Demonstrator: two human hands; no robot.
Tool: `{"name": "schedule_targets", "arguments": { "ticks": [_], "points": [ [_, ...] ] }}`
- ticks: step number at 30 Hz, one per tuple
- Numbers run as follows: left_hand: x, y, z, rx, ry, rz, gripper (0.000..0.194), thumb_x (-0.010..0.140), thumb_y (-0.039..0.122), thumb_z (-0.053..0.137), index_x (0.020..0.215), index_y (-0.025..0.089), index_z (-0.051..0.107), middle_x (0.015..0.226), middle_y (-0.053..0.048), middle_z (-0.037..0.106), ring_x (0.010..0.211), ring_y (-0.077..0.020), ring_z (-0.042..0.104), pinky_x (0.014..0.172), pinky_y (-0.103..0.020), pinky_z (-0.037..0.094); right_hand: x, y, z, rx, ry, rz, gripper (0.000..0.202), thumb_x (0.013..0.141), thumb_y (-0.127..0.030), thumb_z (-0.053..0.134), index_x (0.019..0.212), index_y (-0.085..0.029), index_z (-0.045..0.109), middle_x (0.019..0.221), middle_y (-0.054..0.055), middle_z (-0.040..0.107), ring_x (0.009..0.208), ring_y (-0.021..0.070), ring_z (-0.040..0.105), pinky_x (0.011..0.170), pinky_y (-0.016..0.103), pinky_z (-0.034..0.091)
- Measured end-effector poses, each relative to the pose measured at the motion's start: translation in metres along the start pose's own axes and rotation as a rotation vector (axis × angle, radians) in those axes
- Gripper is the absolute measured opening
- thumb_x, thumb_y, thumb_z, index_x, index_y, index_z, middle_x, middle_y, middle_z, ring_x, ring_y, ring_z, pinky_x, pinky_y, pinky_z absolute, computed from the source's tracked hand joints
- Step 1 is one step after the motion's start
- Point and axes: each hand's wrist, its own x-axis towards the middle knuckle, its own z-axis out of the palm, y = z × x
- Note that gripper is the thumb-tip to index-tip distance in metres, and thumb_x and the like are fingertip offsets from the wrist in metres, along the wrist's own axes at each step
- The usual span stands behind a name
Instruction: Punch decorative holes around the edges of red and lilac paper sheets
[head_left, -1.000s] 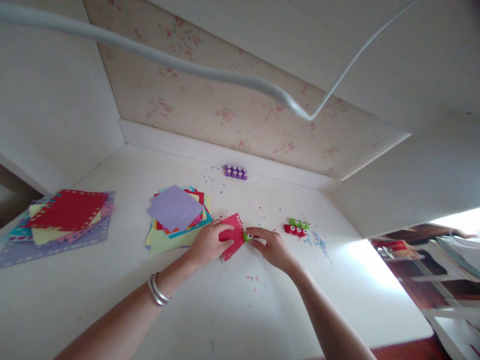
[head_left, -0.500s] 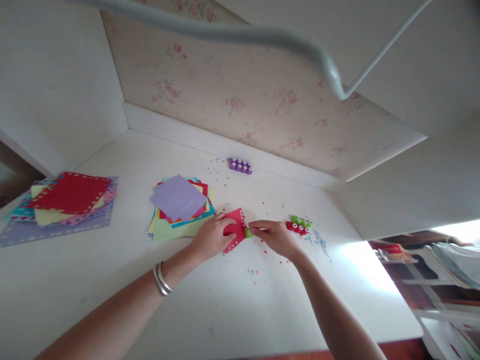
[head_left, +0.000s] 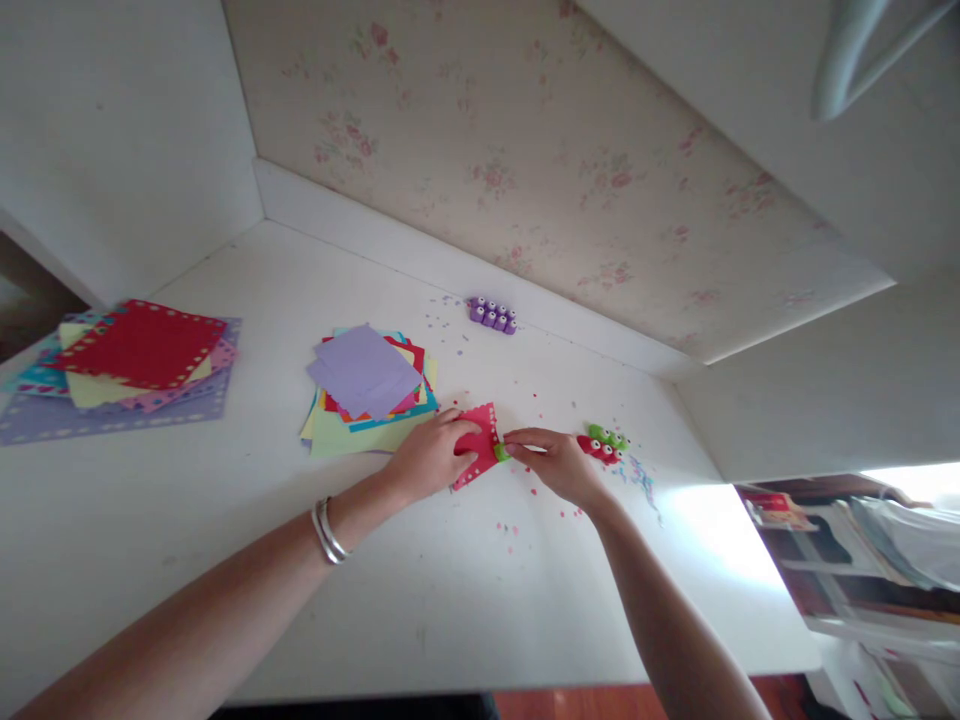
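Observation:
A pinkish-red sheet of paper [head_left: 480, 450] with small holes along its edges lies on the white table. My left hand [head_left: 431, 455] grips its left side, thumb and fingers closed on it. At the paper's right edge sits a small green craft punch [head_left: 501, 452], pinched by the fingers of my right hand [head_left: 551, 460], which partly cover it. To the right of that hand are red craft punches [head_left: 598, 449] and green ones [head_left: 609, 436], each with white eye-like tops. Red paper bits lie around the sheet.
A stack of coloured paper [head_left: 367, 372] lies left of my hands. Farther left is a pile of hole-edged sheets [head_left: 146, 345]. Purple punches [head_left: 492, 315] stand by the back wall. Blue and purple bits [head_left: 641, 480] lie at the right.
The camera view has shifted, so the wall and table sit differently. My hands keep their hold on the paper and the green punch, which stays at the paper's right edge.

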Motion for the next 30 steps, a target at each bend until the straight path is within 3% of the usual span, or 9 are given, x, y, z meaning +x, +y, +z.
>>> {"name": "schedule_targets", "arguments": {
  "ticks": [4, 8, 14, 20, 30],
  "points": [
    [0.000, -0.002, 0.002, 0.016, -0.007, 0.006, 0.027, 0.078, 0.018, 0.063, 0.105, 0.021, 0.066, 0.107, -0.005, 0.066, 0.108, -0.0229, 0.058, 0.098, -0.034, 0.044, 0.002, 0.004, 0.001, -0.013, 0.003, 0.039, 0.015, 0.078, -0.038, 0.066, 0.086, -0.030, 0.076, 0.096, 0.000, 0.074, 0.090, 0.0209, 0.068, 0.082, 0.033, 0.053],
    [-0.001, -0.001, 0.002, 0.027, -0.004, -0.001, 0.027, 0.078, 0.018, 0.062, 0.105, 0.021, 0.066, 0.106, -0.006, 0.065, 0.102, -0.0223, 0.061, 0.094, -0.032, 0.046, 0.008, 0.010, 0.001, 0.092, -0.087, 0.127, 0.021, 0.073, -0.040, 0.070, 0.090, -0.029, 0.076, 0.101, 0.000, 0.073, 0.091, 0.0216, 0.068, 0.081, 0.034, 0.053],
    [0.000, 0.003, 0.000, 0.033, -0.004, 0.009, 0.022, 0.077, 0.015, 0.061, 0.098, 0.021, 0.067, 0.100, -0.005, 0.065, 0.098, -0.0214, 0.061, 0.092, -0.032, 0.046, 0.022, 0.008, -0.004, 0.051, -0.218, 0.231, 0.021, 0.068, -0.037, 0.072, 0.088, -0.031, 0.077, 0.087, -0.002, 0.075, 0.065, 0.0174, 0.064, 0.051, 0.027, 0.048],
    [0.001, 0.002, -0.001, 0.068, -0.007, 0.039, 0.023, 0.077, 0.014, 0.059, 0.098, 0.020, 0.067, 0.101, -0.005, 0.067, 0.106, -0.0226, 0.058, 0.099, -0.034, 0.043, 0.031, 0.002, -0.008, -0.043, -0.223, 0.204, 0.014, 0.064, -0.032, 0.072, 0.075, -0.028, 0.079, 0.067, -0.002, 0.071, 0.054, 0.0140, 0.057, 0.048, 0.025, 0.043],
    [0.005, 0.000, -0.003, 0.027, 0.010, 0.057, 0.020, 0.075, 0.015, 0.060, 0.093, 0.019, 0.069, 0.098, -0.005, 0.069, 0.108, -0.0235, 0.059, 0.102, -0.036, 0.042, 0.031, -0.006, -0.010, -0.140, -0.244, 0.270, 0.023, 0.064, -0.035, 0.071, 0.083, -0.025, 0.079, 0.061, -0.002, 0.066, 0.050, 0.0094, 0.049, 0.046, 0.021, 0.036]
  ]
}}
